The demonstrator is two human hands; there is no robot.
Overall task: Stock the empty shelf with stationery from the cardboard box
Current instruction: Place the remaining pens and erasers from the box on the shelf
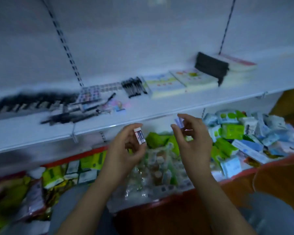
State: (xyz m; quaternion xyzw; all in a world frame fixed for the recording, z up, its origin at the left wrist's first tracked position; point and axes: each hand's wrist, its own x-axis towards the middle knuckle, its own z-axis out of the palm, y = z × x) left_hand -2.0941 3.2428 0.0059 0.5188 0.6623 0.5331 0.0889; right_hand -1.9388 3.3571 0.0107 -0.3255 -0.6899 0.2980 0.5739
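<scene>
My left hand (126, 148) pinches a small white eraser with a dark blue and red sleeve (140, 135), just below the front edge of the white shelf (143, 109). Beside it, my right hand (192, 139) grips another small pale eraser (180, 122) between thumb and fingers. On the shelf lie black pens (135, 87), loose pens (75, 114), a dark row of items (29, 102), a colourful sheet of small packs (90, 94), notebooks (166, 83) and a black stack (210, 67). The cardboard box is not in view.
Under the shelf, a red-edged lower tier (236, 173) holds green and white packets (231, 133), blue-white packs (270, 133) and clear-wrapped bottles (156, 167). An orange surface (287, 180) is at the right. The frame is blurred.
</scene>
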